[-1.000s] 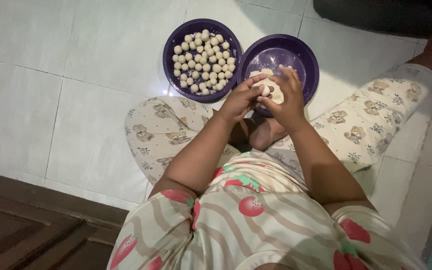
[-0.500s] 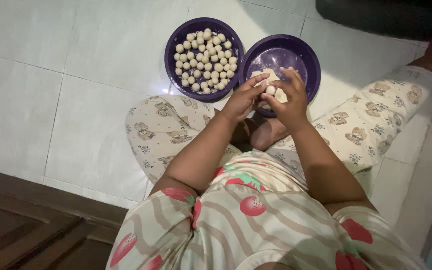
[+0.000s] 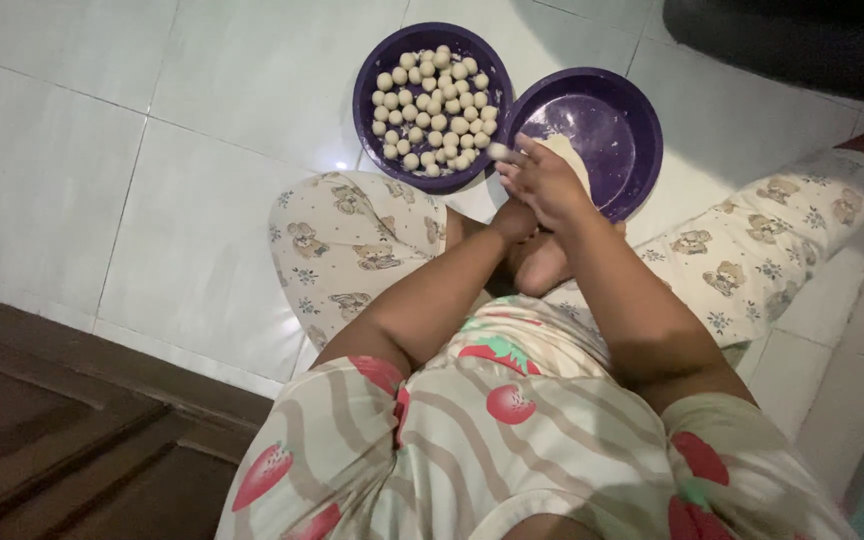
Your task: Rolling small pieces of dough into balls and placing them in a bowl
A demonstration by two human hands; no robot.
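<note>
Right hand [image 3: 544, 180] pinches one small dough ball [image 3: 497, 151] at fingertips, over the gap between bowls. Left hand [image 3: 512, 220] sits beneath it, grip not discernible. Ball-filled bowl [image 3: 367, 95] lies at eleven o'clock; dough bowl [image 3: 642, 130] at one o'clock.

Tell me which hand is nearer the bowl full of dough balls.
Right. The right hand reaches across to the rim of the bowl full of dough balls, a small ball at its fingertips; the left hand sits lower, partly hidden beneath it.

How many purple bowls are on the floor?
2. The purple bowl of dough balls sits on the left; the purple bowl with the dough lump touches it on the right, behind the hands.
</note>
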